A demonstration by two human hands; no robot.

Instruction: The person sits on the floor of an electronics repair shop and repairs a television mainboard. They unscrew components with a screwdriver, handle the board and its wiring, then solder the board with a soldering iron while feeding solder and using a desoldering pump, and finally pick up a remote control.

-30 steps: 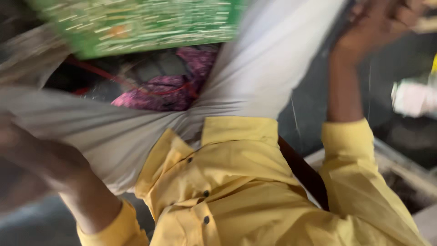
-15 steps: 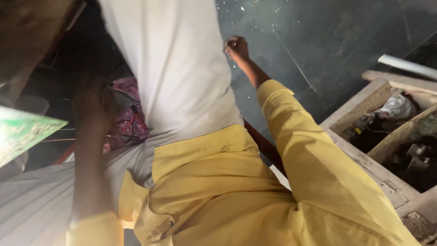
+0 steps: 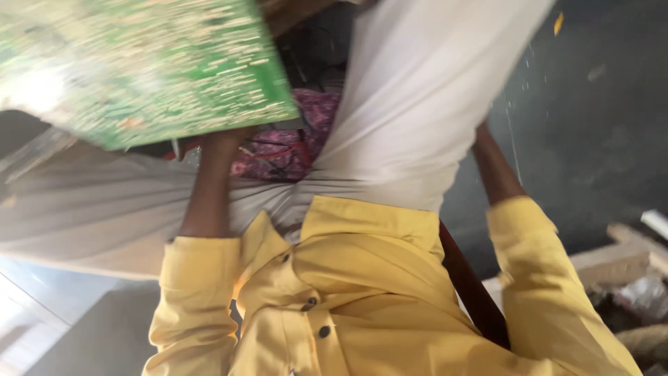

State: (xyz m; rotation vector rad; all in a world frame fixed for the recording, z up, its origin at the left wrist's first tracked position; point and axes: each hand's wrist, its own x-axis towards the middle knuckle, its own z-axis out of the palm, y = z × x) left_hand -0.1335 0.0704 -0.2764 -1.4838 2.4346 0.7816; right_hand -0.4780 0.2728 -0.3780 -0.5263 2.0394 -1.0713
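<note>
Since half a second ago the green circuit board (image 3: pixel 139 69) has swung from the low left edge of the view up to fill the upper left, and the left arm has risen with it. The left hand (image 3: pixel 226 139) now meets the board's lower edge, and the board lies above and in front of its fingers. Those fingers are hidden behind the board, so whether they are clamped on it or only propping it cannot be told.

The right hand is out of sight behind the pale trouser leg (image 3: pixel 417 104). Only its forearm (image 3: pixel 497 170) shows beyond the cuff of the yellow shirt (image 3: pixel 362 278), and the state of its fingers cannot be told either.

A purple patterned cloth (image 3: pixel 292 146) with red wires sits just beside the left wrist, between the two legs. A wooden crate (image 3: pixel 619 257) stands on the dark floor (image 3: pixel 591 104), well apart from the board, below the right elbow.

Judging by the blur and the raised arm, the step in hand is lifting the board one-handed. Any further move calls for a firm hold on its edge and room to keep it off the wires.
</note>
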